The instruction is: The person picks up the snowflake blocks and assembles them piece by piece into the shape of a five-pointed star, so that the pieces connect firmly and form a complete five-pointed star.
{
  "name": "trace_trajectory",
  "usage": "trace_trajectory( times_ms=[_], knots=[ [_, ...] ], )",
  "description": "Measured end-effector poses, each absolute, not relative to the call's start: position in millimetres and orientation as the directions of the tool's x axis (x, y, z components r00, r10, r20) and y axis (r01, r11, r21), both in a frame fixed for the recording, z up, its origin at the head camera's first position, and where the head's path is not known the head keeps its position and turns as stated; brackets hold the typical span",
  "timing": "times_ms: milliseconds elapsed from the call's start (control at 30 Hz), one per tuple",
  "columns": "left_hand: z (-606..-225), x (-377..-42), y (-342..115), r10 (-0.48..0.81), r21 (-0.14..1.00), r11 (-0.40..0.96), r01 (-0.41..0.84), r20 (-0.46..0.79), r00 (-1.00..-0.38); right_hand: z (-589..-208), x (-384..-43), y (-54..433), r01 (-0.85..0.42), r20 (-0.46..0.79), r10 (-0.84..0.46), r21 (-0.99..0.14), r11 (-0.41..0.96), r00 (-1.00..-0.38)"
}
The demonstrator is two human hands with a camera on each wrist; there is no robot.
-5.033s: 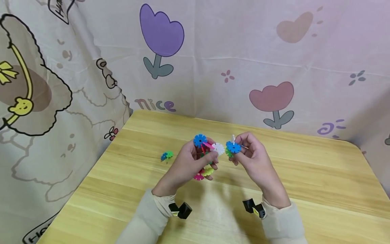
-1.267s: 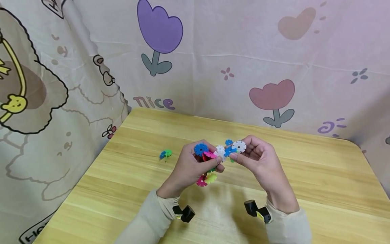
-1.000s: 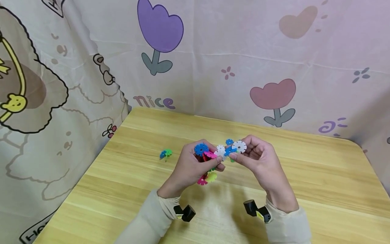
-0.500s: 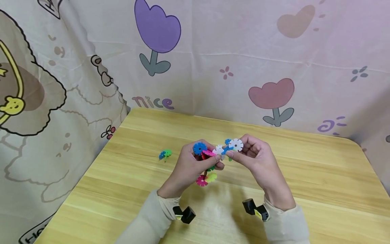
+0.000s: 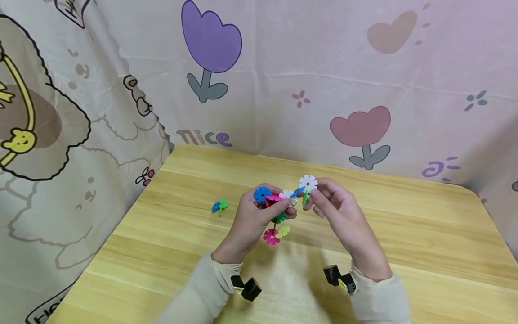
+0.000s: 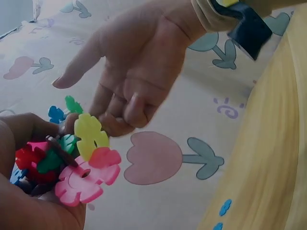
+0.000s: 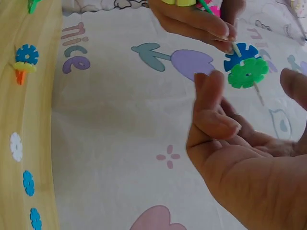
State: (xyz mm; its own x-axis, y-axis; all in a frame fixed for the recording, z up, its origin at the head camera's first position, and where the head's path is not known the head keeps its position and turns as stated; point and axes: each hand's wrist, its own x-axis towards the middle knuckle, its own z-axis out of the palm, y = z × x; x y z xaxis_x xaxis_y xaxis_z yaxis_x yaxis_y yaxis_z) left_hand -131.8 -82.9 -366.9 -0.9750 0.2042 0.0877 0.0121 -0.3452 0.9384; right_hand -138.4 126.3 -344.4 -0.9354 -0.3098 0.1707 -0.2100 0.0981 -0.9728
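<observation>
My left hand (image 5: 256,217) pinches a joined build of notched snowflake discs by a white disc (image 5: 288,196), thumb on top. A blue disc (image 5: 262,195) and pink, red and dark green discs cluster at that hand; a magenta disc (image 5: 272,236) and a yellow disc (image 5: 283,231) hang below. From the held white disc a blue disc, seen edge-on, leads right to a larger white disc (image 5: 308,183) and a light green disc (image 5: 305,198). Around that end, my right hand (image 7: 249,148) has its thumb spread from its loosely bent fingers and holds nothing.
A small blue and green disc cluster (image 5: 220,206) stands on the wooden table (image 5: 404,234), left of the hands. More loose discs lie on wood in the right wrist view, among them a white disc (image 7: 16,146) and a blue disc (image 7: 29,183). A printed curtain (image 5: 275,54) hangs behind.
Five seconds ago the right hand held the blue, white and green discs apart from the left hand's build; now they join its white disc. The right fingers have let go, and that end has tilted up.
</observation>
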Motion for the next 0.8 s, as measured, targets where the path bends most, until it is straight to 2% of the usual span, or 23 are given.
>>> trace_trajectory(
  times_ms=[167,333,600,800],
  knots=[
    [-365.9,-133.7,-80.9,0.174,0.907,-0.422,-0.011,0.069,-0.982,-352.8,-143.2,121.4,-0.237,0.159,-0.390,-0.958,0.160,-0.907],
    [-367.8,-134.2,-77.0,0.125,0.876,-0.483,0.001,0.070,-0.990,-360.9,-145.1,111.6,-0.256,0.173,-0.397,-0.953,0.164,-0.901],
    [-373.6,-133.2,-70.2,0.017,0.893,-0.447,0.053,0.068,-0.998,-366.9,-144.2,101.4,-0.304,0.232,-0.343,-0.937,0.174,-0.910],
    [-374.3,-134.3,-75.0,0.090,0.913,-0.403,0.071,0.117,-0.989,-363.6,-145.1,108.1,-0.331,0.283,-0.300,-0.936,0.123,-0.911]
  ],
)
